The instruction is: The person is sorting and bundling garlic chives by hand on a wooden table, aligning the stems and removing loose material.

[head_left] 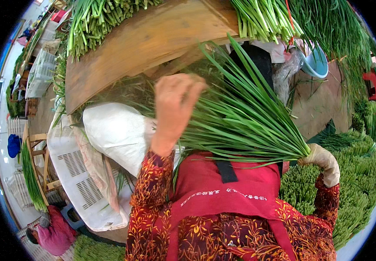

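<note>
My right hand (pixel 324 162), in a pale glove, grips the stalk end of a bunch of long green chives (pixel 240 117) whose leaves fan out to the left. My bare left hand (pixel 175 106) is raised in front of me with the fingers curled loosely, touching the fanned leaf tips. It holds nothing that I can see. A red apron (pixel 222 195) over patterned sleeves fills the lower middle.
A wooden table (pixel 144 39) with chive bundles (pixel 96 17) on it stands ahead. A white sack (pixel 118 132) and a white plastic crate (pixel 79 174) lie at the left. Stacked chive bundles (pixel 353 182) are at the right. A pale blue basin (pixel 316 63) sits upper right. Another person (pixel 53 230) crouches lower left.
</note>
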{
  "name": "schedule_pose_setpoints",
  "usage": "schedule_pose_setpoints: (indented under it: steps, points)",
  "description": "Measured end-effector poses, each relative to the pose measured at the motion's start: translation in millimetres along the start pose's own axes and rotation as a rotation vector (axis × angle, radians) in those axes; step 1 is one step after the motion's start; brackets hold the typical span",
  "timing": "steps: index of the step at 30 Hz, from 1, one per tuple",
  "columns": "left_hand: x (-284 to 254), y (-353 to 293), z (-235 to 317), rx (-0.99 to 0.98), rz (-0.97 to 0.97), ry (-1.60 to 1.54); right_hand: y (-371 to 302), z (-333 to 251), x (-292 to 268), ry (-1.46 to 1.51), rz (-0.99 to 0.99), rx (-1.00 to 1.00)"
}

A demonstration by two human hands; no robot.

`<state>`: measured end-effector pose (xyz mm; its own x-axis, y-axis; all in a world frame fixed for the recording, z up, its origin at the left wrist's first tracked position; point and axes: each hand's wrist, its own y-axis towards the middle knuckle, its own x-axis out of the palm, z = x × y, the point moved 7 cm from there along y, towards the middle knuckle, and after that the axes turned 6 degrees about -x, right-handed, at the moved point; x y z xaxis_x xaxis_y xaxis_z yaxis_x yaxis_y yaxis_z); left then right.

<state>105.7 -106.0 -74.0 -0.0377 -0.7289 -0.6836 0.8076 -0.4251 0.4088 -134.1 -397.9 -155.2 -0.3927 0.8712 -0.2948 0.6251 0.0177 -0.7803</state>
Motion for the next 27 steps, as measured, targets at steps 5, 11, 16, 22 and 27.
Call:
schedule_pose_setpoints:
  steps: [5,11,16,22,27]
  points:
    - [45,11,2,0.012,-0.240,0.087,1,9,1,0.061,0.013,-0.025]
    - [66,0,-5,0.058,-0.341,0.154,-1,4,2,-0.101,0.012,-0.047]
    - [74,-1,6,0.217,-0.372,0.118,2,3,1,-0.163,0.050,-0.130]
    - [77,1,1,0.231,-0.344,0.066,1,-2,-1,-0.106,-0.012,-0.050]
    - [69,3,11,0.242,-0.289,0.002,-3,5,0,-0.001,-0.002,0.045]
